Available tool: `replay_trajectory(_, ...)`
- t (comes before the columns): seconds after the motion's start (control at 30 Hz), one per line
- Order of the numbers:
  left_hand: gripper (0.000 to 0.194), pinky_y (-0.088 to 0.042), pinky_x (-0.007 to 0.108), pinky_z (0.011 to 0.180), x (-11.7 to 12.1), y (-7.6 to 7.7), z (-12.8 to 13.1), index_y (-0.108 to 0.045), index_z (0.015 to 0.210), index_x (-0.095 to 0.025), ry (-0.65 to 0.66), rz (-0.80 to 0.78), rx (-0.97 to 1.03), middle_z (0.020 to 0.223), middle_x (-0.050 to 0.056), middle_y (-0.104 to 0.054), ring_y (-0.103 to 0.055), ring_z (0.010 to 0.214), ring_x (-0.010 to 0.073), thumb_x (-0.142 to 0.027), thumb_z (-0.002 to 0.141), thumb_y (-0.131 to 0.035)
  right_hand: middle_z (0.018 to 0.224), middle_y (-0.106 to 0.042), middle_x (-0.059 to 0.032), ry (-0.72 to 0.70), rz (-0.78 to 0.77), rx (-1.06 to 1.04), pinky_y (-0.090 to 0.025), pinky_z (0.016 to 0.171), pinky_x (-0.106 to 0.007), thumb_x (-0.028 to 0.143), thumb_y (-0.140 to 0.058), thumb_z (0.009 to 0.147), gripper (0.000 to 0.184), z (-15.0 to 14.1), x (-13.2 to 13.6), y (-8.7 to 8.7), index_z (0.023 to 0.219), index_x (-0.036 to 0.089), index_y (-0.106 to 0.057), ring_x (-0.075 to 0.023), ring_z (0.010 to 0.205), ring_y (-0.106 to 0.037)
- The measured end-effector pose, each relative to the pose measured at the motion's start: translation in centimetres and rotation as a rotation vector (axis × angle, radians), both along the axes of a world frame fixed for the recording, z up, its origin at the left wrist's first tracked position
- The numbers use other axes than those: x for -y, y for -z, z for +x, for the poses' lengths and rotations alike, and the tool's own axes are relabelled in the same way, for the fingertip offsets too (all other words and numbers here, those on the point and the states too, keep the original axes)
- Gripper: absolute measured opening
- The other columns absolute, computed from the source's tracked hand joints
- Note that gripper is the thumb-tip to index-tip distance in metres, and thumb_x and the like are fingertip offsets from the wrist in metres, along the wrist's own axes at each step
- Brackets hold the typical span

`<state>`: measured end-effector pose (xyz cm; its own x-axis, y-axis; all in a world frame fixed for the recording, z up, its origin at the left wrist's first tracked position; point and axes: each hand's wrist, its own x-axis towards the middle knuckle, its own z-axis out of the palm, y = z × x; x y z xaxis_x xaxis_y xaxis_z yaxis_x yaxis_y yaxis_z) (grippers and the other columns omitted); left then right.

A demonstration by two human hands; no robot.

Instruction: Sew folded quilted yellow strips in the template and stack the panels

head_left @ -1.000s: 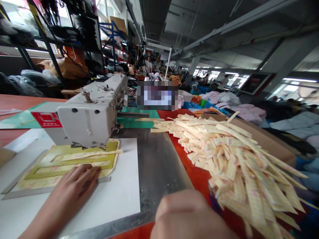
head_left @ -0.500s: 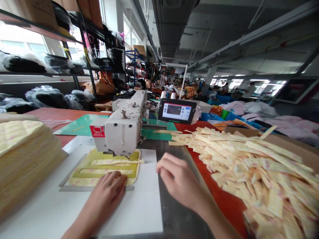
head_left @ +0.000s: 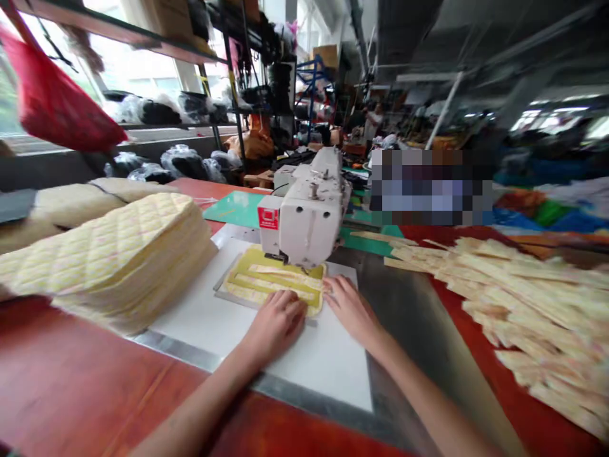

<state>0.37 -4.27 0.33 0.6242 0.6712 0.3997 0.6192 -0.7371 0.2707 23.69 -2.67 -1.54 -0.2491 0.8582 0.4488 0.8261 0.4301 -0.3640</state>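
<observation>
A white industrial sewing machine [head_left: 304, 219] stands with its needle end over a yellow-green sewing template [head_left: 247, 285], which holds pale quilted fabric with strips laid in its slots. My left hand [head_left: 276, 327] rests on the template's near edge, fingers curled down. My right hand [head_left: 349, 306] touches the template's right edge with its fingertips. Both hands lie on a white board [head_left: 314, 362]. To the left sits a tall stack of quilted yellow pieces [head_left: 111, 257]. To the right lies a loose heap of pale printed strips [head_left: 516, 304].
The red tabletop [head_left: 66, 374] runs along the near side, with a steel plate [head_left: 419, 336] right of the board. A green mat [head_left: 233, 208] lies behind the machine. Metal shelving [head_left: 257, 95] holds bagged goods, and a pixelated block [head_left: 431, 187] hides something behind the strips.
My right hand has moved left from the steel plate onto the template's edge. The view has swung left, bringing the quilted stack fully into sight and pushing the strip heap to the right.
</observation>
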Motion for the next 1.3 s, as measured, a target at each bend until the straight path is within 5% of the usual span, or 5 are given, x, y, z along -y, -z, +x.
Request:
replay_trajectory(0.2,0.016,-0.049,0.038,0.086,0.2,0.0,-0.1,-0.067,0.106,-0.019,-0.017,0.019,0.033,0.102,0.009,-0.064,-0.06,0.096,0.0235,-0.016,0.097,-0.054,0.101,-0.066,-0.0083,-0.012,0.03,0.032,-0.058,0.085,-0.042,0.021,-0.043,0.105,0.02,0.1,0.1,0.3,0.103,0.021,-0.063,-0.0249,0.093,-0.067)
replay_trajectory(0.4,0.018,-0.048,0.037,0.085,0.2,0.2,0.1,-0.068,0.107,-0.019,0.007,0.009,0.078,0.102,0.01,-0.065,-0.06,0.094,0.0225,-0.017,0.099,-0.052,0.117,-0.066,-0.0122,-0.061,0.016,-0.146,-0.056,0.096,-0.045,0.025,-0.049,0.102,0.022,0.2,-0.7,0.2,0.122,0.02,-0.057,-0.0277,0.111,-0.064)
replay_trajectory(0.63,0.018,-0.05,0.037,0.085,0.2,0.1,0.0,-0.07,0.106,-0.02,-0.007,0.021,0.127,0.1,0.01,-0.067,-0.062,0.092,0.022,-0.017,0.098,-0.054,0.104,-0.066,-0.0096,-0.097,0.094,-0.024,-0.056,0.087,-0.038,0.016,-0.043,0.101,0.026,0.7,-0.1,-0.4,0.107,0.021,-0.068,-0.0244,0.098,-0.067)
replay_trajectory(0.93,0.014,-0.056,0.029,0.076,1.3,0.7,2.1,-0.07,0.1,-0.018,-0.092,-0.318,0.665,0.093,0.007,-0.073,-0.067,0.081,0.0171,-0.027,0.098,-0.06,0.093,-0.065,-0.0063,-0.152,0.218,-0.198,-0.057,0.083,-0.034,0.014,-0.051,0.099,0.018,-2.9,4.0,-2.4,0.099,0.022,-0.068,-0.0204,0.09,-0.068)
replay_trajectory(1.3,0.02,-0.058,0.03,0.08,2.5,0.1,2.7,-0.071,0.093,-0.018,-0.092,-0.355,0.877,0.088,0.006,-0.072,-0.068,0.082,0.018,-0.038,0.092,-0.073,0.108,-0.071,-0.0053,-0.319,0.077,-0.435,-0.058,0.089,-0.031,0.009,-0.053,0.097,0.035,-3.3,4.6,-4.2,0.118,0.028,-0.073,-0.0185,0.1,-0.07)
